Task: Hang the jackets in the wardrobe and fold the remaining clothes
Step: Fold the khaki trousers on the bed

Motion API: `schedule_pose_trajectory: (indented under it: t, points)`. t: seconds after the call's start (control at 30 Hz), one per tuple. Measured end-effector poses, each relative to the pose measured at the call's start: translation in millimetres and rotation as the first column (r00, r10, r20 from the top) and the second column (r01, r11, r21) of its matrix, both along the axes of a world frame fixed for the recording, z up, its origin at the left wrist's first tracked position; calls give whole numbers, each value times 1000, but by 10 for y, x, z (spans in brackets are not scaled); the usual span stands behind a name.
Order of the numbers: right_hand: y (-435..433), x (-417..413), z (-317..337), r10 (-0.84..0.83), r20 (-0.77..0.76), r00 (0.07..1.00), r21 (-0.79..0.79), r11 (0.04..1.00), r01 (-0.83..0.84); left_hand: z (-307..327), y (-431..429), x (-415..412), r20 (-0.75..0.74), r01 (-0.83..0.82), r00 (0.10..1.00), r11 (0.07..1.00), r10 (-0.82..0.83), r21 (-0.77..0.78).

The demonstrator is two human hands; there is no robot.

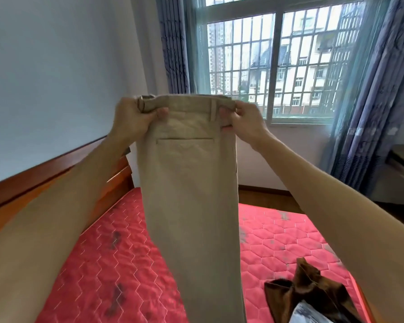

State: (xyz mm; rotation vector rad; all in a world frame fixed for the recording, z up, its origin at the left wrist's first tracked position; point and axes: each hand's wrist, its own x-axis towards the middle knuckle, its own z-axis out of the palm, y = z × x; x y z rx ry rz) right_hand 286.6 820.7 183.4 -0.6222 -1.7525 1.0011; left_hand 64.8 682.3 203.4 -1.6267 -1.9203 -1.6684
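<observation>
Above the pink mattress [117, 264], both hands — left [132, 118], right [245, 121] — pinch the beige trousers' [189, 183] waistband, legs hanging.

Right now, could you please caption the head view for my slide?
Left hand and right hand hold beige trousers by the waistband above a pink mattress.

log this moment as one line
beige trousers held up over bed | left hand grips waistband | right hand grips waistband
</observation>
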Motion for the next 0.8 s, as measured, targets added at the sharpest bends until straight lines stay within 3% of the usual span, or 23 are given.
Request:
schedule_pose_trajectory:
  t: [0.23,0.4,0.5,0.6,0.67,0.73,0.8]
  points:
    - [16,-225,395,86,-166,982,114,991,-68,436,-63,-204,-141,22,990,978,8,210]
    - [-140,-65,147,168,-154,974,114,982,-152,227,-427,-19,-189,60,982,984,-28,168]
    - [-387,157,-270,231,-126,965,76,972,-222,-189,-726,243,-122,77,990,994,-66,83]
    - [-638,440,-994,244,-10,970,41,969,-244,-845,-1067,518,4,105,994,994,-105,-28]
    - [-849,664,-1602,199,156,967,30,978,-206,-1424,-1350,709,48,115,993,981,-108,-158]
    - [-1143,933,-2247,130,322,938,53,986,-155,-2079,-1682,949,73,92,995,951,-74,-297]
    - [-1529,1233,-2870,160,425,891,-24,986,-165,-2777,-2044,1211,134,95,990,901,-41,-423]
